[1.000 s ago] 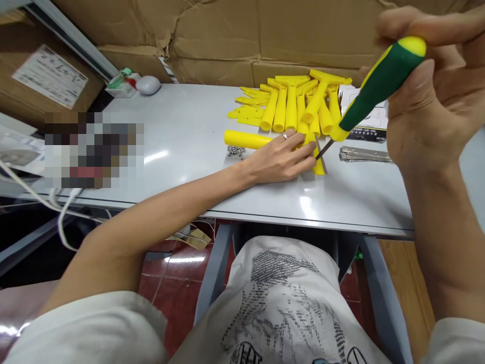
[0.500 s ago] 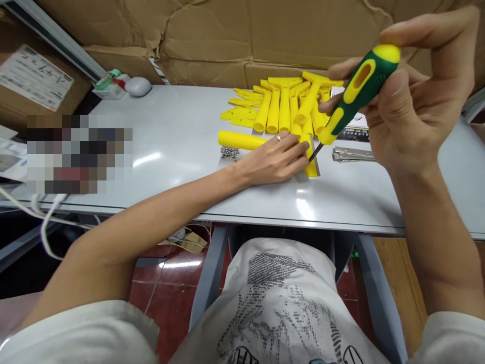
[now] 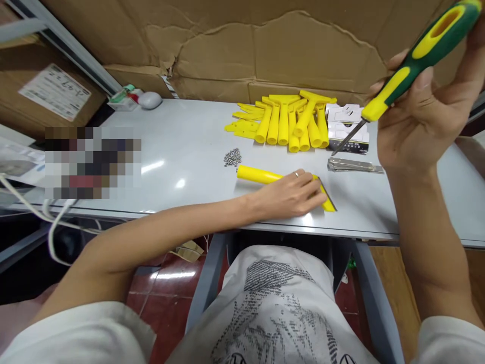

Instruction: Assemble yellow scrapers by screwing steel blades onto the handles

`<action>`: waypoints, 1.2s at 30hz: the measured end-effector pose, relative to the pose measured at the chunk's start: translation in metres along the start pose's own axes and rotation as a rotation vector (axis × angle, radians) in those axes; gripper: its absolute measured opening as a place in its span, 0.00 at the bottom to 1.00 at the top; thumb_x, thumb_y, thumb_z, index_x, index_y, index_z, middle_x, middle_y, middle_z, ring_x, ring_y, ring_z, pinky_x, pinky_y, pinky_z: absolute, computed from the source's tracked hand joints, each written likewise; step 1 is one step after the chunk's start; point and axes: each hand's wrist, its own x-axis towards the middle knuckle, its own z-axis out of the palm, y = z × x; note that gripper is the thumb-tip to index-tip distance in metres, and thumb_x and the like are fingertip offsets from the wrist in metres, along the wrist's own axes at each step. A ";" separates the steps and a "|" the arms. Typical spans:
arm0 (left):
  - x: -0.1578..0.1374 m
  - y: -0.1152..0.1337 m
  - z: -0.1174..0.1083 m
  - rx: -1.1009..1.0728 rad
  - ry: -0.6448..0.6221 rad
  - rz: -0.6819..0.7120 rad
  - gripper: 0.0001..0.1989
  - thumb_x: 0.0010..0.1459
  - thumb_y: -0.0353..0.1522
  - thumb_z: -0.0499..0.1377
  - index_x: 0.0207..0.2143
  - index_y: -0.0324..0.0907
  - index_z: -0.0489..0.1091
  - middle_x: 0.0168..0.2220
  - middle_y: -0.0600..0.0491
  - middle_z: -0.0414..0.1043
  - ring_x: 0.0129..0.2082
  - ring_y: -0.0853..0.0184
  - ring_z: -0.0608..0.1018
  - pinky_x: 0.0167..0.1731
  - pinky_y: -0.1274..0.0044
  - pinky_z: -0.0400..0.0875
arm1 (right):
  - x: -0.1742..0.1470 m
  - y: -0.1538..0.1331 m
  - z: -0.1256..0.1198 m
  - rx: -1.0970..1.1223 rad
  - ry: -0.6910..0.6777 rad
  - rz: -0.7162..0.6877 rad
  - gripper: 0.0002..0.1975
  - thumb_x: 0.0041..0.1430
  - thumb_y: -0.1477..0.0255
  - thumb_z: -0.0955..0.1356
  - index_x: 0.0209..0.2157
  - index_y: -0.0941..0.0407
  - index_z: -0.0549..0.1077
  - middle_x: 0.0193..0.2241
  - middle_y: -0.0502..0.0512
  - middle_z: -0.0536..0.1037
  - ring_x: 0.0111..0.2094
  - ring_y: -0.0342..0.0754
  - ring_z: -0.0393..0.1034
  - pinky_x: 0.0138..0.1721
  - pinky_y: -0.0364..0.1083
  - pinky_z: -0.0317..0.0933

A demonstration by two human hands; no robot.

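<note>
My left hand (image 3: pixel 293 194) is closed round a yellow scraper (image 3: pixel 261 175) near the table's front edge. Its tubular handle points left, and its wide head with a dark blade edge shows past my fingers on the right. Raised at the upper right, my right hand (image 3: pixel 428 111) grips a green and yellow screwdriver (image 3: pixel 413 65). The screwdriver's metal tip slants down to the left, apart from the scraper. A small heap of screws (image 3: pixel 232 157) lies just beyond the end of the scraper handle.
Several yellow scraper handles (image 3: pixel 283 121) lie at the back beside flat yellow pieces (image 3: pixel 242 126). Printed cards (image 3: pixel 346 129) and a stack of metal blades (image 3: pixel 354 165) are to the right. A white mouse (image 3: pixel 149 99) sits back left, before a cardboard wall (image 3: pixel 215 50).
My left hand has drawn the scraper toward the table's front edge, away from the pile. The screwdriver has lifted up and right, its tip off the scraper head.
</note>
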 end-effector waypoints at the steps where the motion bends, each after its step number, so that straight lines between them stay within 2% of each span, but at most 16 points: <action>1: 0.006 0.008 0.002 -0.005 -0.011 -0.018 0.09 0.78 0.21 0.57 0.49 0.39 0.76 0.51 0.41 0.83 0.44 0.59 0.80 0.48 0.68 0.76 | 0.003 0.009 -0.003 0.032 0.030 -0.117 0.40 0.43 0.35 0.84 0.59 0.19 0.77 0.70 0.33 0.65 0.44 0.46 0.78 0.34 0.50 0.85; 3: 0.018 0.022 0.010 -0.021 -0.015 -0.048 0.09 0.78 0.21 0.57 0.48 0.38 0.76 0.51 0.41 0.83 0.44 0.59 0.81 0.47 0.68 0.76 | 0.007 0.022 -0.005 0.012 0.023 -0.114 0.39 0.45 0.36 0.83 0.60 0.21 0.78 0.70 0.37 0.66 0.44 0.49 0.78 0.32 0.51 0.84; 5: 0.029 0.028 0.019 -0.033 -0.010 -0.065 0.10 0.78 0.21 0.57 0.47 0.38 0.77 0.52 0.41 0.83 0.45 0.59 0.82 0.47 0.69 0.76 | 0.005 0.023 -0.005 -0.040 -0.004 -0.052 0.37 0.47 0.38 0.82 0.60 0.22 0.79 0.69 0.40 0.69 0.46 0.52 0.79 0.34 0.53 0.85; 8: 0.035 0.027 0.025 -0.028 -0.028 -0.071 0.11 0.80 0.22 0.56 0.47 0.37 0.78 0.55 0.41 0.84 0.47 0.59 0.83 0.49 0.69 0.77 | -0.003 0.011 0.001 -0.088 -0.019 0.015 0.33 0.50 0.42 0.82 0.58 0.24 0.80 0.63 0.45 0.74 0.47 0.55 0.80 0.41 0.58 0.86; 10: 0.027 0.018 0.019 -0.016 -0.025 -0.089 0.10 0.79 0.22 0.57 0.51 0.36 0.79 0.59 0.41 0.83 0.52 0.56 0.84 0.52 0.67 0.79 | -0.007 0.005 0.006 -0.081 -0.030 0.027 0.33 0.50 0.41 0.82 0.58 0.25 0.80 0.60 0.46 0.76 0.45 0.56 0.80 0.42 0.59 0.85; 13: -0.013 -0.004 -0.003 -0.048 0.052 -0.218 0.11 0.79 0.24 0.59 0.58 0.37 0.78 0.65 0.42 0.81 0.63 0.51 0.81 0.60 0.61 0.80 | -0.009 0.006 0.010 -0.071 -0.024 -0.002 0.35 0.47 0.38 0.81 0.57 0.26 0.81 0.63 0.45 0.75 0.43 0.55 0.80 0.39 0.58 0.85; 16: -0.078 -0.034 -0.027 -0.160 0.121 -0.574 0.15 0.80 0.35 0.63 0.64 0.45 0.77 0.66 0.44 0.81 0.67 0.51 0.81 0.67 0.53 0.79 | -0.009 0.009 0.013 -0.069 -0.012 -0.015 0.33 0.49 0.38 0.80 0.57 0.25 0.81 0.64 0.44 0.75 0.44 0.55 0.81 0.38 0.58 0.85; 18: -0.120 -0.051 -0.034 -0.207 0.076 -0.818 0.25 0.76 0.45 0.67 0.71 0.51 0.73 0.73 0.43 0.75 0.72 0.47 0.78 0.72 0.48 0.75 | -0.009 0.007 0.015 -0.069 -0.027 -0.013 0.32 0.51 0.40 0.80 0.57 0.26 0.81 0.63 0.44 0.75 0.44 0.55 0.81 0.38 0.57 0.85; 19: -0.137 -0.056 -0.035 -0.246 0.026 -0.924 0.33 0.74 0.50 0.69 0.74 0.50 0.70 0.77 0.40 0.69 0.75 0.44 0.74 0.74 0.46 0.72 | -0.010 0.006 0.015 -0.073 -0.042 -0.005 0.31 0.52 0.42 0.81 0.57 0.26 0.82 0.63 0.44 0.75 0.44 0.55 0.82 0.38 0.56 0.85; 21: -0.156 -0.061 -0.029 -0.294 -0.087 -1.044 0.48 0.69 0.59 0.69 0.79 0.45 0.64 0.82 0.34 0.58 0.80 0.37 0.66 0.77 0.42 0.65 | -0.011 0.005 0.016 -0.077 -0.060 -0.002 0.30 0.52 0.43 0.81 0.57 0.26 0.82 0.63 0.43 0.76 0.44 0.55 0.82 0.38 0.55 0.84; 24: -0.155 -0.062 -0.014 -0.309 -0.259 -1.087 0.60 0.68 0.66 0.63 0.84 0.34 0.52 0.84 0.29 0.47 0.86 0.34 0.46 0.82 0.40 0.49 | -0.013 0.004 0.014 -0.117 -0.082 0.016 0.32 0.51 0.39 0.80 0.58 0.25 0.81 0.62 0.44 0.77 0.44 0.55 0.82 0.44 0.59 0.84; 27: -0.143 -0.066 0.002 -0.310 -0.384 -1.131 0.57 0.77 0.61 0.51 0.86 0.29 0.39 0.86 0.30 0.35 0.87 0.41 0.30 0.84 0.45 0.38 | -0.015 0.000 0.011 -0.167 -0.135 0.073 0.31 0.53 0.37 0.79 0.59 0.22 0.80 0.60 0.44 0.78 0.45 0.56 0.82 0.48 0.60 0.83; 29: -0.140 -0.072 0.011 -0.326 -0.414 -1.161 0.52 0.80 0.57 0.46 0.86 0.29 0.33 0.87 0.33 0.30 0.87 0.44 0.28 0.85 0.47 0.34 | -0.017 -0.004 0.011 -0.178 -0.152 0.083 0.29 0.54 0.38 0.79 0.58 0.21 0.80 0.60 0.44 0.77 0.46 0.56 0.82 0.48 0.59 0.83; 32: -0.141 -0.083 0.020 -0.354 -0.386 -1.149 0.50 0.80 0.55 0.44 0.87 0.31 0.30 0.87 0.34 0.28 0.87 0.43 0.29 0.84 0.46 0.32 | -0.019 -0.011 0.013 -0.194 -0.151 0.078 0.27 0.56 0.40 0.79 0.58 0.21 0.81 0.63 0.42 0.76 0.47 0.56 0.81 0.48 0.59 0.83; 36: -0.140 -0.095 0.023 -0.370 -0.382 -1.077 0.52 0.80 0.56 0.45 0.86 0.29 0.27 0.87 0.33 0.23 0.86 0.42 0.27 0.84 0.45 0.30 | -0.002 -0.019 -0.001 -0.301 -0.064 0.068 0.24 0.60 0.52 0.78 0.58 0.23 0.79 0.65 0.39 0.74 0.45 0.54 0.81 0.43 0.57 0.82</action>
